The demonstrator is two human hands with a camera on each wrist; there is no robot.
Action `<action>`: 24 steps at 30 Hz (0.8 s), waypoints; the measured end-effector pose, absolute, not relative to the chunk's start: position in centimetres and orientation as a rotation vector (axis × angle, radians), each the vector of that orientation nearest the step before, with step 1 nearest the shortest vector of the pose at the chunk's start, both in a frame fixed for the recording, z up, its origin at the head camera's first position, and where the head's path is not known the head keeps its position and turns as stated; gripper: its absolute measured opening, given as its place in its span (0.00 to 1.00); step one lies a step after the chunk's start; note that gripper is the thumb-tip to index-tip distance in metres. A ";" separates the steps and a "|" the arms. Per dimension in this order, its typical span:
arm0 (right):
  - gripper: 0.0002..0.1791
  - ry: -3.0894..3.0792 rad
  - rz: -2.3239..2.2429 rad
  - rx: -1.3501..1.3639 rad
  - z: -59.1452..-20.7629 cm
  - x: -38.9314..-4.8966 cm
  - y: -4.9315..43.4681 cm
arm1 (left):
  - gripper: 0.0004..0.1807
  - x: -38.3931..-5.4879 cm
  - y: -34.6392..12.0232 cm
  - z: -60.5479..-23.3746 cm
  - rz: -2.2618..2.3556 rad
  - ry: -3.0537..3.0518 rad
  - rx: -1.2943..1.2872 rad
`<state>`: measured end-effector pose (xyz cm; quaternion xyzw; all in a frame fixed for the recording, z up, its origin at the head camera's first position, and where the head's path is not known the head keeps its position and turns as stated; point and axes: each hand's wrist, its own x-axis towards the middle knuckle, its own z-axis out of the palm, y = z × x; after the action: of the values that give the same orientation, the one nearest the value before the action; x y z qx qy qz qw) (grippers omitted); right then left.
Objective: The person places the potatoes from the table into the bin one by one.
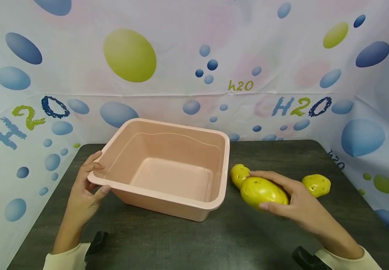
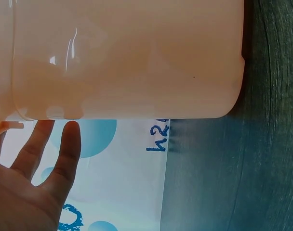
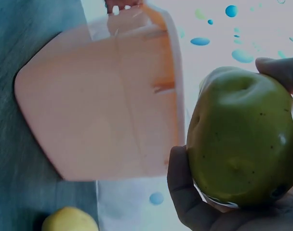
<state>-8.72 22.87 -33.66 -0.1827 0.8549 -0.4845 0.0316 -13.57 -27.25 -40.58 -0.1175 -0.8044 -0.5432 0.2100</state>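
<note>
A pale pink plastic basin point(image 1: 164, 206) stands on the table, its inside bare in the head view. My left hand point(image 1: 84, 187) grips its left corner, fingers over the rim and thumb at the front. In the left wrist view, fingertips point(image 2: 72, 132) meet the edge of the basin's wall. To the basin's right, my right hand point(image 1: 293, 197) holds a shiny yellow potato point(image 1: 263, 191) between thumb and fingers. The right wrist view shows this potato's dimpled skin up close. A second potato point(image 1: 239, 173) lies partly hidden behind it, near the basin.
Another yellow potato point(image 1: 317, 185) lies on the dark wood-look table point(image 1: 167, 247), beyond my right wrist. Behind the table hangs a white sheet point(image 1: 180, 45) printed with blue and green ovals and lettering. Dark straps point(image 1: 310, 258) sit at both wrists.
</note>
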 end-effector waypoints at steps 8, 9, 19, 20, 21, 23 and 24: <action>0.32 2.550 -1.493 -0.585 -31.0 -10.1 21.3 | 0.30 -13.5 -27.4 -40.4 -1.565 -2.212 -0.355; 0.32 2.541 -1.490 -0.591 -30.7 -10.3 21.0 | 0.30 -13.5 -27.5 -40.4 -1.575 -2.209 -0.359; 0.31 2.361 -1.505 -0.542 -28.7 -12.6 18.2 | 0.28 -13.7 -27.4 -40.7 -1.636 -2.181 -0.384; 0.31 2.340 -1.509 -0.534 -28.6 -12.8 17.9 | 0.28 -13.7 -27.4 -40.7 -1.634 -2.186 -0.378; 0.31 2.326 -1.509 -0.532 -28.4 -13.0 17.7 | 0.28 -13.6 -27.4 -40.7 -1.637 -2.186 -0.373; 0.30 2.304 -1.511 -0.530 -28.0 -13.4 17.3 | 0.28 -13.6 -27.4 -40.6 -1.631 -2.195 -0.360; 0.30 2.289 -1.514 -0.526 -27.9 -13.6 17.1 | 0.28 -13.6 -27.4 -40.6 -1.628 -2.197 -0.359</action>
<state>-13.61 17.10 -27.88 -0.1852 0.8070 -0.5335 0.1727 -13.58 -27.40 -40.63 -0.1278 -0.7820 -0.5794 0.1908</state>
